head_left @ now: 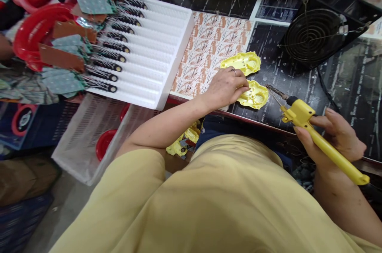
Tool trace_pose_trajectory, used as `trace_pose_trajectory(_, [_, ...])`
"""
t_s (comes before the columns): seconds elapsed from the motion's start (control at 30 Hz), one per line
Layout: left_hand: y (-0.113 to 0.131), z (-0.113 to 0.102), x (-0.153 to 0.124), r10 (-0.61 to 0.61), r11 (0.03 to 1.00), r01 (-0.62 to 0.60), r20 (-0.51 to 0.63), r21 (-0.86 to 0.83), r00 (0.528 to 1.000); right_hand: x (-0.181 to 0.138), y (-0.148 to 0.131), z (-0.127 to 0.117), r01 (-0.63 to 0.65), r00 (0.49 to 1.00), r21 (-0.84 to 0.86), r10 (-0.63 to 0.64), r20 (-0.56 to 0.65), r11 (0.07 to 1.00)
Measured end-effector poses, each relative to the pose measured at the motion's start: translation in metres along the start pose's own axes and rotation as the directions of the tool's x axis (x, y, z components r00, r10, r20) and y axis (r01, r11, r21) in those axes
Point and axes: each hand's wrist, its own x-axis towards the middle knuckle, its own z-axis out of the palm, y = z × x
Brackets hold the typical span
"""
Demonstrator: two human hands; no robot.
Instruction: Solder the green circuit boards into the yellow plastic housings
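Note:
My right hand [337, 137] grips a yellow soldering gun [322, 141]. Its dark iron tip and a thin feed tube point left, close to the right end of a yellow plastic shell [257, 96]. Over the left part of that shell my left hand [228, 86], with a ring on one finger, has its fingertips pinched together. What lies between those fingertips is hidden. A second yellow plastic shell [243, 62] lies just beyond, hollow side up, partly behind my left hand.
A white ridged foam tray [161, 46] at left carries a row of black parts [112, 78] wired to green boards [61, 80]. A black fan [313, 36] stands at the right back. Red rings [38, 30] lie far left, above a white crate [80, 137].

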Motion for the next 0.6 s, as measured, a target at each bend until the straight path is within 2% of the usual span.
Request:
trace_pose_trajectory(0.13, [-0.005,0.004,0.002,-0.045,0.992,0.043,-0.016,-0.117,0.999,0.002,-0.004,-0.003,-0.021,1.000,-0.015,0.021,0.006,1.000])
trace_pose_trajectory(0.27, [-0.001,-0.003,0.002,-0.060,0.990,0.074,0.115,-0.121,0.992,0.010,-0.011,-0.007,-0.028,0.995,0.088,0.019,0.093,0.996])
trace_pose_trajectory(0.4, [0.007,-0.009,0.000,-0.077,0.991,0.095,0.180,-0.091,0.981,0.019,-0.015,-0.008,0.030,0.989,0.214,-0.060,0.138,0.976])
trace_pose_trajectory(0.6, [0.011,-0.008,0.002,-0.108,0.990,0.123,0.183,-0.070,0.977,0.025,-0.015,-0.002,0.102,0.959,0.184,-0.146,0.241,0.978])
